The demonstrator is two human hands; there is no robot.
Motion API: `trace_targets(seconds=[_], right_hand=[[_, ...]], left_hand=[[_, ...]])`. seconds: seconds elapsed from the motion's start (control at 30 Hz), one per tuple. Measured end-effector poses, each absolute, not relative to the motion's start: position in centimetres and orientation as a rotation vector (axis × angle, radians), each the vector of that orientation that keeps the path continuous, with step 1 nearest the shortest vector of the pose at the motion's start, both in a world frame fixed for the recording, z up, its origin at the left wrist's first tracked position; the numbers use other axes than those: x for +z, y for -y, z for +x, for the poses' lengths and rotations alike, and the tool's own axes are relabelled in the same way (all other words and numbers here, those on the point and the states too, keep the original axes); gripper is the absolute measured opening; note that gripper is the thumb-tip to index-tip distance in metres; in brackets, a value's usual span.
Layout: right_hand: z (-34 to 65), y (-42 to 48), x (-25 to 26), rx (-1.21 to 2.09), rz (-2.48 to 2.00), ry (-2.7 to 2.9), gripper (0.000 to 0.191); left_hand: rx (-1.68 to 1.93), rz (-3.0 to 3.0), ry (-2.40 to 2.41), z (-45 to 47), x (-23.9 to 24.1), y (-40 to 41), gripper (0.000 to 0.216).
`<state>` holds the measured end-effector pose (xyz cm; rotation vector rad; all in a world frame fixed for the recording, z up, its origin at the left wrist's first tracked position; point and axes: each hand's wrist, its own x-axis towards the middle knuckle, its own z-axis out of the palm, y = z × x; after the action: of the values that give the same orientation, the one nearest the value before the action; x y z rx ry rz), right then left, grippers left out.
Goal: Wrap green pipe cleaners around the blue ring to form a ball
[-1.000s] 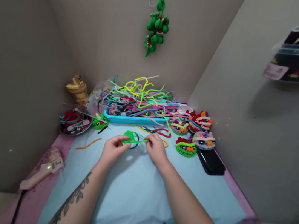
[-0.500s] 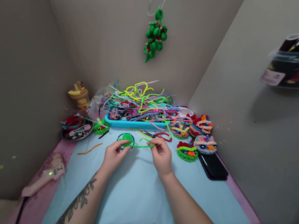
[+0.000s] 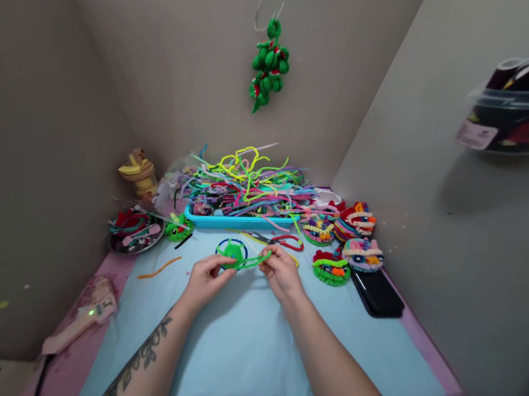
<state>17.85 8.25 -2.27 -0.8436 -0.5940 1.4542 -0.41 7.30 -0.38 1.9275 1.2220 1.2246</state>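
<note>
My left hand (image 3: 209,276) pinches the lower edge of a round green pipe-cleaner piece (image 3: 234,252) with a dark blue ring around it. From that piece a green pipe cleaner (image 3: 249,263) runs to the right in a narrow loop. My right hand (image 3: 279,270) is closed on the far end of this strand, between thumb and fingers. Just beyond my hands lie red-handled pliers or scissors (image 3: 287,241) and a yellow pipe cleaner, partly hidden by my right hand.
A blue tray (image 3: 240,222) heaped with pipe cleaners stands at the back. Finished colourful fuzzy pieces (image 3: 331,268) and a black phone (image 3: 377,294) lie right. At left are a metal bowl (image 3: 155,244), an orange pipe cleaner (image 3: 159,268) and a glue gun (image 3: 84,323).
The round green piece and my left hand have shifted slightly right. The green strand, a loose curved end before, now forms a narrow loop between my hands. The view has tilted a little.
</note>
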Motion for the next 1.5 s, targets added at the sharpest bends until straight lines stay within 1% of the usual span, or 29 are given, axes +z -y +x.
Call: trace_targets(seconds=[0.2,0.33,0.47,0.6,0.67,0.77,0.87,0.97,1.07,1.17,1.23,1.3,1.37,1.43,1.5], right_hand=[[17.4,-8.3,-2.4,1.443,-1.032,0.662,0.028],[17.0,-8.1,-2.5,1.321,-1.024,0.836,0.025],[17.1,-8.0,-2.8,1.271,-1.016,0.988,0.020],[17.1,-8.0,-2.9,1.090,-1.040,1.251,0.015],[17.0,-7.9,-2.9,1.059,-1.047,1.311,0.016],[16.7,-7.7,-3.0,1.176,-1.070,1.180,0.024],[16.3,-7.5,-3.1,1.413,-1.028,1.003,0.028],[15.7,-7.1,-3.2,1.634,-0.909,1.023,0.034],[15.2,-6.9,-3.4,1.686,-0.855,1.088,0.041],[15.2,-6.7,-3.5,1.673,-0.905,1.108,0.035],[15.7,-6.6,-3.5,1.718,-0.926,1.208,0.029],[16.4,-6.5,-3.4,1.879,-0.887,1.415,0.027],[17.2,-6.5,-3.0,2.039,-0.833,1.615,0.029],[17.7,-6.7,-2.7,1.977,-0.835,1.687,0.030],[17.8,-7.0,-2.4,1.684,-0.930,1.598,0.028]], left_hand=[[1.193,1.914,-1.138,0.2,-0.8,-7.4,0.017],[1.183,1.888,-1.144,0.4,-0.9,-7.3,0.017],[1.206,1.878,-1.179,0.5,-1.0,-7.2,0.016],[1.289,1.937,-1.210,0.5,-1.3,-7.2,0.017],[1.343,1.987,-1.218,0.5,-1.5,-7.2,0.017],[1.409,2.062,-1.235,0.3,-1.5,-7.2,0.017],[1.457,2.094,-1.263,0.2,-1.6,-7.1,0.017],[1.488,2.109,-1.278,0.1,-1.7,-7.1,0.017],[1.474,2.121,-1.281,0.2,-1.8,-7.1,0.016],[1.485,2.054,-1.328,0.2,-1.8,-7.3,0.017],[1.523,1.902,-1.424,0.1,-1.7,-7.5,0.020],[1.539,1.690,-1.520,-0.1,-1.6,-7.8,0.025],[1.524,1.506,-1.553,-0.4,-1.5,-8.0,0.030],[1.502,1.405,-1.522,-0.7,-1.6,-8.2,0.033],[1.480,1.378,-1.472,-0.7,-1.7,-8.2,0.034]])
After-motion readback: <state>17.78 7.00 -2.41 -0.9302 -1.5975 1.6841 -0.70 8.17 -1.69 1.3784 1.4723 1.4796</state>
